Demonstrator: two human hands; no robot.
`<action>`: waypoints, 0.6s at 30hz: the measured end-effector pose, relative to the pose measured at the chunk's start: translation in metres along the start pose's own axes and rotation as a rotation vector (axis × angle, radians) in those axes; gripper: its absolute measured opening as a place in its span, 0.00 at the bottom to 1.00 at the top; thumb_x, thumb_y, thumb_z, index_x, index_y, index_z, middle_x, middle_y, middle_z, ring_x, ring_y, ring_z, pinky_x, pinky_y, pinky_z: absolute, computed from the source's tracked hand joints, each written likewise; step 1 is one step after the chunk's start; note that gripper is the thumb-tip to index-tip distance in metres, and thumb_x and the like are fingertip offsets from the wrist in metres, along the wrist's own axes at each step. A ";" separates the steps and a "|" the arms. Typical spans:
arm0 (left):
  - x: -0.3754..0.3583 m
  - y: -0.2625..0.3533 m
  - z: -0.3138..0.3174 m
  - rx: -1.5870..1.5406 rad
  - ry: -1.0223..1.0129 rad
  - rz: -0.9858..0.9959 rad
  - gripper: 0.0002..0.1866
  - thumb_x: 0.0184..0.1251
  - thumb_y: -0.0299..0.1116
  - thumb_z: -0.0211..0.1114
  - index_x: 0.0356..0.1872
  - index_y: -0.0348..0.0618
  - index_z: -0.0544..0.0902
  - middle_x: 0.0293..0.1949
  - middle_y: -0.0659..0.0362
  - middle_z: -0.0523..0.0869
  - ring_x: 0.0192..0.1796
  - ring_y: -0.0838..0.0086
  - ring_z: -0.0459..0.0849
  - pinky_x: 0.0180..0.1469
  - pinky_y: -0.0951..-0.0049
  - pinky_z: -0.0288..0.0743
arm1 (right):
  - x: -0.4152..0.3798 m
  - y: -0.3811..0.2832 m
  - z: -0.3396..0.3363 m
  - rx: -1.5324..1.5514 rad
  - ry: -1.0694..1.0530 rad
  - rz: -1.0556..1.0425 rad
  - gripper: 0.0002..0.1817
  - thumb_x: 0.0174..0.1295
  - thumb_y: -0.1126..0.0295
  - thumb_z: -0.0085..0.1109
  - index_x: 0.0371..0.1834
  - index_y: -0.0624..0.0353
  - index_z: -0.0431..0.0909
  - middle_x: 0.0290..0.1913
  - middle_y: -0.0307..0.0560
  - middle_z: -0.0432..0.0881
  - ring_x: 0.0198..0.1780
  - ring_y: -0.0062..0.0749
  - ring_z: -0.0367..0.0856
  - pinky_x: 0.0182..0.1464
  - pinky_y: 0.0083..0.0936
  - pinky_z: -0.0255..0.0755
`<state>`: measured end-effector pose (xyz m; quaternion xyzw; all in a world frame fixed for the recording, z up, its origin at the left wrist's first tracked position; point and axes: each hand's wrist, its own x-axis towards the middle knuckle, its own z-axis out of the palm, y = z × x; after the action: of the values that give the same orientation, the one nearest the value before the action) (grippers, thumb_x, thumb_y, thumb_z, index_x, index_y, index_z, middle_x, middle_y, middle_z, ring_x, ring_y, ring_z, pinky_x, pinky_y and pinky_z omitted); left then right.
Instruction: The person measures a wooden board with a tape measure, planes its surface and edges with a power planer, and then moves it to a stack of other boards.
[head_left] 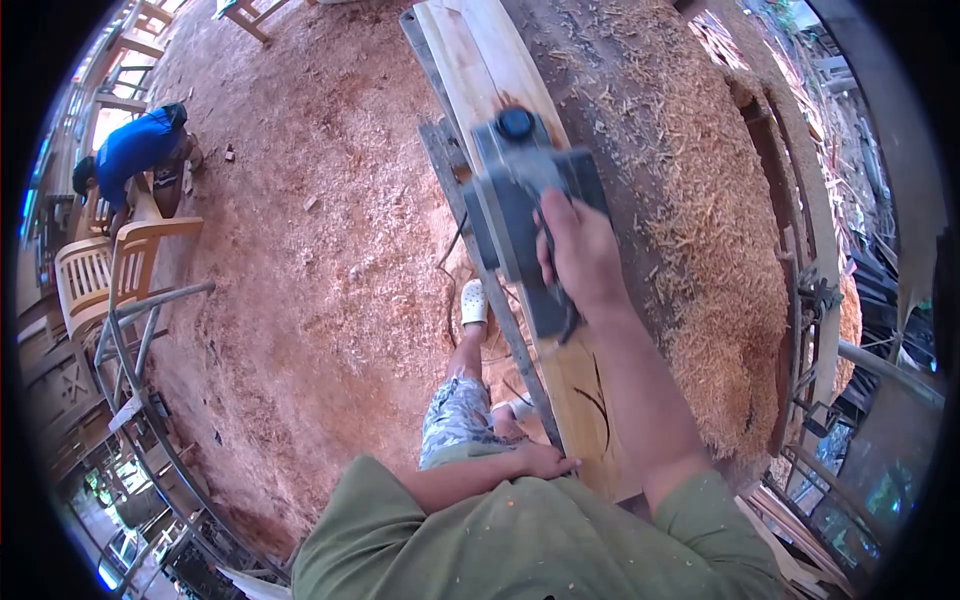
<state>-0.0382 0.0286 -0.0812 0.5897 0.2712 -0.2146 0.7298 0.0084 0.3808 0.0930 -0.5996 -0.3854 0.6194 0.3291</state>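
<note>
My right hand [580, 250] is wrapped round the rear handle of an electric planer [500, 215]. The planer has a dark body and a round black front knob, and rests on a long pale wooden board [490, 60]. Dark curved marks show on the near part of the board, behind the planer. At the board's near end my left hand [547, 460] lies close to my body, its fingers reaching the board's left edge. A finger points out over the wood; whether the hand grips the edge I cannot make out.
Wood shavings [710, 200] lie heaped along the right side of the bench. A dark cord [452, 260] hangs left of the planer. At the far left a person in a blue shirt [140, 150] bends over a wooden chair [95, 275]. Sawdust covers the floor [320, 220].
</note>
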 end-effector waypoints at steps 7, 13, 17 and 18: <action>-0.025 0.032 -0.042 0.149 -0.162 -0.009 0.47 0.70 0.73 0.31 0.54 0.39 0.85 0.54 0.44 0.84 0.62 0.45 0.78 0.66 0.42 0.64 | 0.162 -0.084 0.046 -0.009 -0.017 -0.158 0.32 0.66 0.37 0.54 0.29 0.61 0.75 0.16 0.40 0.73 0.12 0.24 0.69 0.16 0.23 0.63; -0.015 0.020 -0.032 0.091 -0.109 0.083 0.38 0.71 0.71 0.36 0.69 0.59 0.73 0.67 0.51 0.75 0.64 0.46 0.76 0.69 0.31 0.56 | 0.271 -0.150 0.077 0.000 0.023 -0.250 0.31 0.67 0.39 0.52 0.22 0.57 0.78 0.15 0.39 0.75 0.12 0.29 0.73 0.14 0.30 0.65; -0.006 0.015 -0.032 0.165 -0.171 0.095 0.34 0.72 0.67 0.42 0.69 0.61 0.74 0.70 0.55 0.72 0.67 0.49 0.74 0.69 0.23 0.46 | 0.311 -0.186 0.093 -0.087 0.099 -0.257 0.32 0.64 0.36 0.54 0.20 0.55 0.77 0.13 0.40 0.73 0.11 0.30 0.72 0.14 0.30 0.65; -0.004 0.014 -0.035 0.195 -0.230 0.099 0.33 0.72 0.66 0.43 0.69 0.60 0.73 0.71 0.55 0.71 0.67 0.50 0.75 0.68 0.20 0.45 | 0.320 -0.192 0.096 -0.063 0.091 -0.253 0.32 0.63 0.36 0.54 0.20 0.55 0.77 0.13 0.40 0.72 0.11 0.30 0.72 0.14 0.30 0.66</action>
<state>-0.0371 0.0658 -0.0733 0.6419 0.1342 -0.2696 0.7051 -0.1181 0.7445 0.1020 -0.5840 -0.4618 0.5326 0.4026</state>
